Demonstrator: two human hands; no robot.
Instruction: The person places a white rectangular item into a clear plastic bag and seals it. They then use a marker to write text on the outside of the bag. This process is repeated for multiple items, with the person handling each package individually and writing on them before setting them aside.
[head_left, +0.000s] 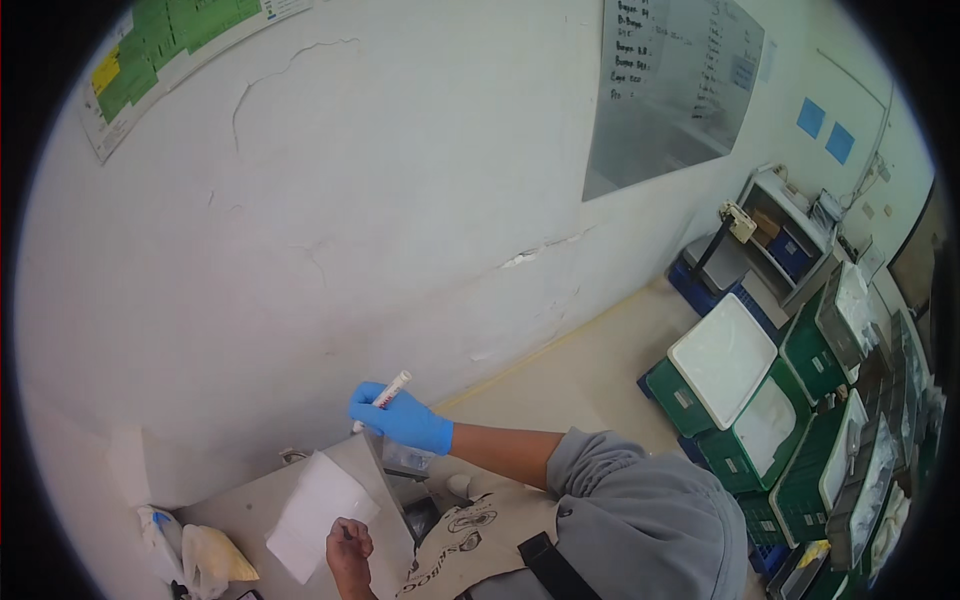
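My right hand (401, 420), in a blue glove, grips a white marker pen (391, 390) above the corner of a small table (247, 506). The pen is tilted and one end points down near the table's edge. White paper sheets (319, 510) lie on the tabletop. My left hand (349, 544) is bare, its fingers curled at the lower edge of the sheets; whether it holds anything cannot be made out.
Plastic bags (206, 559), one with yellow contents, lie at the table's left end. A cracked white wall (420, 210) rises behind it. Green crates (682, 397) with white contents or lids stand at right, near a platform scale (716, 262). A whiteboard (660, 135) bears writing.
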